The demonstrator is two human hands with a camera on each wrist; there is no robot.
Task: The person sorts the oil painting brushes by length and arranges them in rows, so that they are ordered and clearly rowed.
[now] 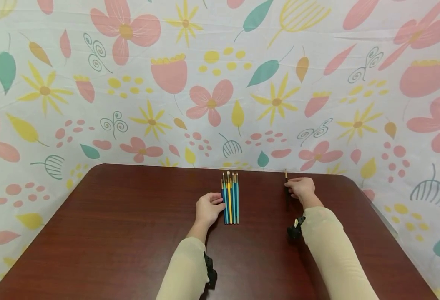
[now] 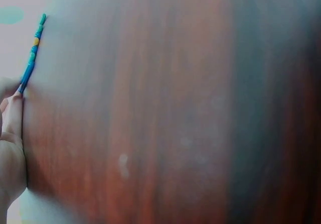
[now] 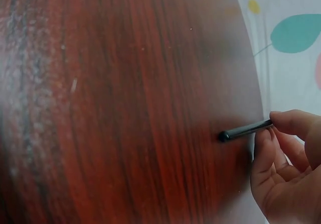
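At three o'clock from the brush row (image 1: 230,204), I see the right hand (image 1: 301,187) pinch a black brush (image 3: 245,131), likely light, stiff, best held mid-handle, the left hand (image 1: 207,209) touching the row's nine-o'clock side, grip unclear.

A glossy reddish-brown counter (image 1: 129,216) with streaked wood grain and rounded far corners fills the lower part of the head view. Behind it and along both its sides hangs a lightly creased white cloth (image 1: 223,68), printed with pink flowers (image 1: 126,32), yellow flowers (image 1: 44,90), teal leaves (image 1: 264,73) and grey-blue swirls (image 1: 96,52).
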